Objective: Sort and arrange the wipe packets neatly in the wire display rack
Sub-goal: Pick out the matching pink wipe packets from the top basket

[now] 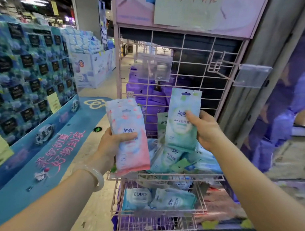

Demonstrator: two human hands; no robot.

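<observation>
1. The left hand [113, 140] curls its fingers round a small stack of pink packets [130, 135], apparently two, kept apart by colour.
2. The right hand [205, 129] pinches one green packet [181, 119] upright above the basket [165, 176], hang-hole up, probably for a hook [219, 65].
3. Loose packets [178, 159] lie jumbled in the basket, still unsorted.

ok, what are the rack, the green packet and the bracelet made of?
Rack: thin metal wire by the look, pink coated; welded grid, bent hooks.
Green packet, held by the right hand: soft printed plastic film, slightly glossy, with a punched hang hole.
Bracelet: pale, translucent, smooth bangle; jade, glass or resin, can't tell.
</observation>
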